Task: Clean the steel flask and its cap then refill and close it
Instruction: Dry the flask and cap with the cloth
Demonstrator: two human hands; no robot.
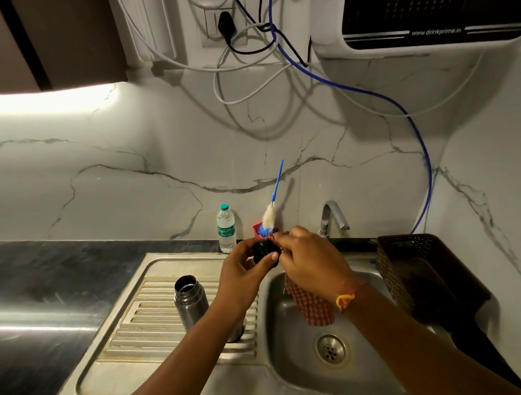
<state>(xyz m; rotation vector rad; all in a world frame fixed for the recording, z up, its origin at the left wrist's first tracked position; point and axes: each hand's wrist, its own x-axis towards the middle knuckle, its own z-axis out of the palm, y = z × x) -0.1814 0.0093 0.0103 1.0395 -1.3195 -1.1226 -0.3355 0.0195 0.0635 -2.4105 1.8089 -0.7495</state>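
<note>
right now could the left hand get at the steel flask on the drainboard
Probably yes, but not freely: the left hand grips the black cap while the right hand holds the checked cloth to it. The steel flask stands open beside the left forearm with nothing between.

a home kitchen — a steel sink (291, 358) with a ribbed draining board (157, 319) is sunk into a dark stone counter (49, 278), a tap (332, 215) stands at the sink's back edge, marble-look slabs (105, 173) line the wall, and a water purifier (424, 14) hangs above the counter's right end.
</note>
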